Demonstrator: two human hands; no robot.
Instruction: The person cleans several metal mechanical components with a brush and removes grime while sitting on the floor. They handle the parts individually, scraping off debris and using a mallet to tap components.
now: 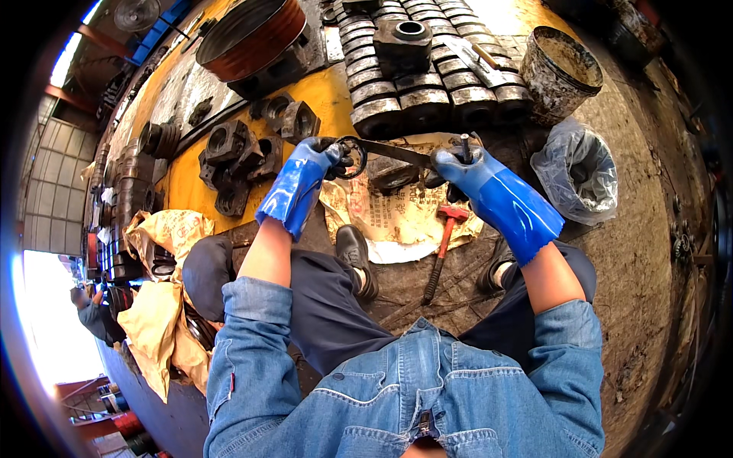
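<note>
My left hand (314, 158), in a blue rubber glove, is closed on a thin dark metal ring (359, 159). My right hand (469, 169), gloved the same way, grips one end of a flat dark metal strip (397, 153). The strip's other end reaches the ring, though I cannot tell whether they touch. A short metal pin (465, 145) stands up at my right hand; its lower part is hidden. Below the strip, a dark metal block (393, 175) lies on a flattened paper sack (359, 206). A red-headed hammer (444, 248) rests nearer me, partly on the sack.
Rows of dark cylindrical parts (424, 103) lie ahead, with a bored block (402, 46) on top. Several hexagonal metal parts (233, 145) are piled at left. A grimy bucket (561, 72) and a clear plastic bag (576, 172) stand right. Another person (99, 314) is far left.
</note>
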